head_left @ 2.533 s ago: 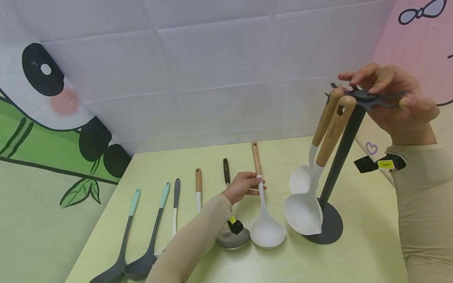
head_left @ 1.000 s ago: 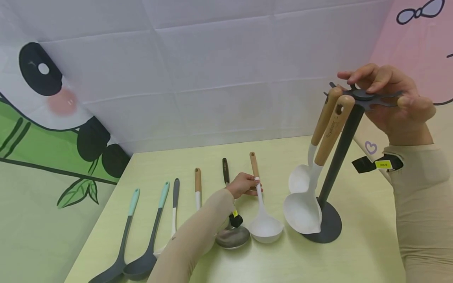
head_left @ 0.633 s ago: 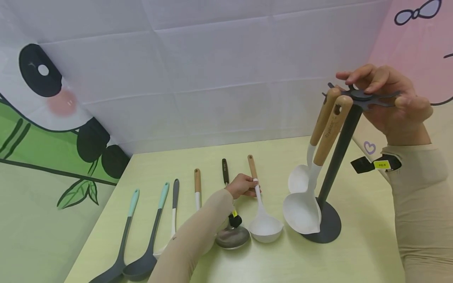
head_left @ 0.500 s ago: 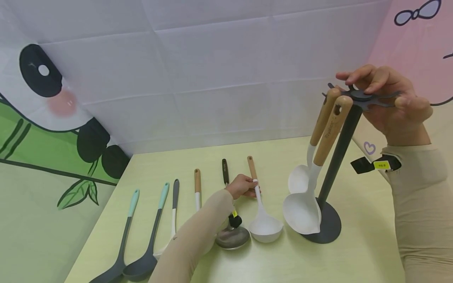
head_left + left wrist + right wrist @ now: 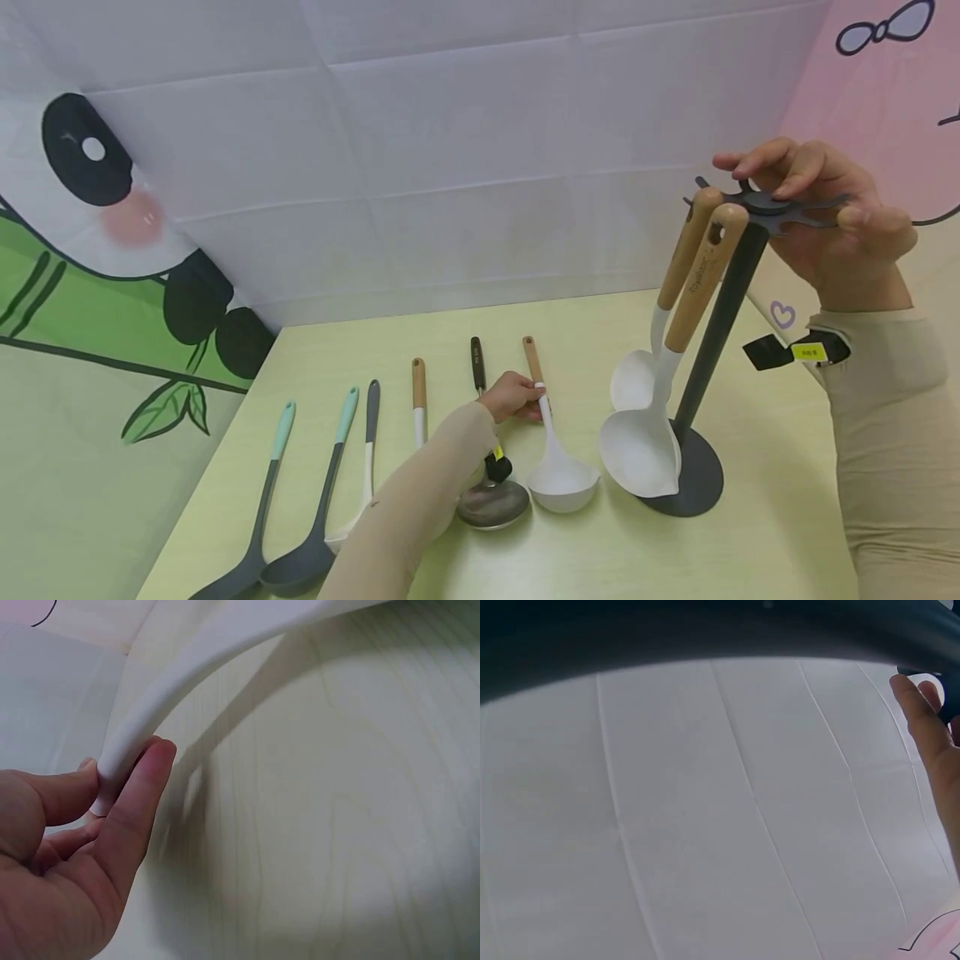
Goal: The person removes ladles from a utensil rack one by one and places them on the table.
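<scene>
In the head view a white ladle with a wooden handle [image 5: 564, 487] stands tilted, its bowl low and its handle end raised. My left hand [image 5: 516, 396] pinches its white neck just below the wood. In the left wrist view, thumb and fingers hold that neck [image 5: 180, 679] above the tabletop, which catches its shadow. On the right, my right hand [image 5: 832, 200] grips the hooked top of a dark utensil stand [image 5: 722, 329], fingers over the hub and thumb at a hook arm. From the stand hang a white ladle [image 5: 637, 454] and, partly behind it, another white utensil [image 5: 632, 379].
Left of the held ladle lies a metal ladle [image 5: 493, 505] with a black handle. Beyond my sleeve are a wood-handled utensil [image 5: 419, 385], mostly hidden, a grey-handled one [image 5: 372, 412] and two mint-handled dark ones [image 5: 300, 567]. A pale cloth wall [image 5: 450, 167] rises behind the table.
Held by my left hand, the ladle has shifted slightly left, and its handle end has dropped lower in the head view. My right hand and the stand stay nearly still.
</scene>
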`<control>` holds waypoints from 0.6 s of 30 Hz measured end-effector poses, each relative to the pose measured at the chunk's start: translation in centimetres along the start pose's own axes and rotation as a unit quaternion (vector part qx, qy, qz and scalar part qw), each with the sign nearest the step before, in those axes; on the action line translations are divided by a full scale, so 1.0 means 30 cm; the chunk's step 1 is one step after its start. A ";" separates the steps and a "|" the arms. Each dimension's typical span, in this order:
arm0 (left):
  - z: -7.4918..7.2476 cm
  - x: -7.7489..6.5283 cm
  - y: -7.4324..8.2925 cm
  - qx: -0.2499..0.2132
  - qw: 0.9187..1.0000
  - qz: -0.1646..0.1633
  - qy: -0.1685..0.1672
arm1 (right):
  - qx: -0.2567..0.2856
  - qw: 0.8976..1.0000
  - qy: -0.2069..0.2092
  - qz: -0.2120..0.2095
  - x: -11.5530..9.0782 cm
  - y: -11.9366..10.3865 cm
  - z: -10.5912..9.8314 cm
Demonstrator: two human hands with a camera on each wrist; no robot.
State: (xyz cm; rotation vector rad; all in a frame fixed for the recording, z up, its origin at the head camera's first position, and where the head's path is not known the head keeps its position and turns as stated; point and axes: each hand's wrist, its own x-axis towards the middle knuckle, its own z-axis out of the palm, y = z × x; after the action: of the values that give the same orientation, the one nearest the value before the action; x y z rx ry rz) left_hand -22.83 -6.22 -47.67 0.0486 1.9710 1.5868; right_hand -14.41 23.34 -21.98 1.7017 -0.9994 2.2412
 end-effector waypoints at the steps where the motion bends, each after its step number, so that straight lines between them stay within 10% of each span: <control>1: -0.001 0.001 -0.001 0.002 1.000 0.002 0.000 | -0.002 1.000 -0.001 -0.001 0.000 0.001 0.000; 18: -0.019 -0.023 0.010 0.070 0.997 0.023 0.007 | -0.029 0.995 0.094 -0.009 -0.059 -0.021 -0.015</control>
State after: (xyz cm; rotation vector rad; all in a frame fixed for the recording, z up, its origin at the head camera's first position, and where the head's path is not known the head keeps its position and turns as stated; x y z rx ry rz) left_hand -22.65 -6.89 -47.05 0.1419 2.1034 1.4781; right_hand -13.85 24.56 -23.37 1.4397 -0.9918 2.2855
